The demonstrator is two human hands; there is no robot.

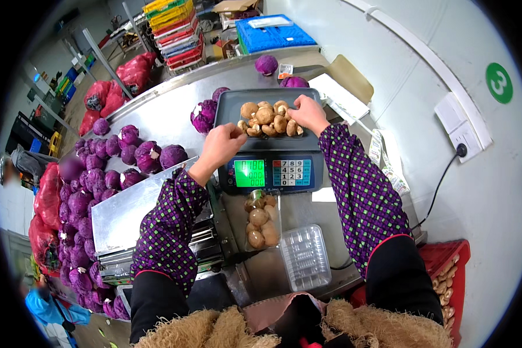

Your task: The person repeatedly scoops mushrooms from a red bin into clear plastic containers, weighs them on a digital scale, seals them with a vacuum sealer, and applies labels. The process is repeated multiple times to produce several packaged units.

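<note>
Brown mushrooms [265, 116] lie in a heap on the dark platform [307, 139] of a weighing scale with a lit green display [250, 173]. My left hand [221, 146] is at the heap's left side, its fingers curled together at the platform's edge. On the opposite side my right hand [311, 115] has thumb and fingers pressed together next to the mushrooms. What either hand grips, if anything, is too small to make out. Below the scale sit a clear pack of mushrooms [261, 220] and an empty clear plastic tray [305, 257].
Many purple cabbages [95, 174] cover the table's left side; another cabbage [266, 65] sits behind the scale. A metal-topped machine [127, 214] stands left of my left arm. At right are the wall, a plugged-in black cable [443, 188] and a red crate [461, 272] of mushrooms.
</note>
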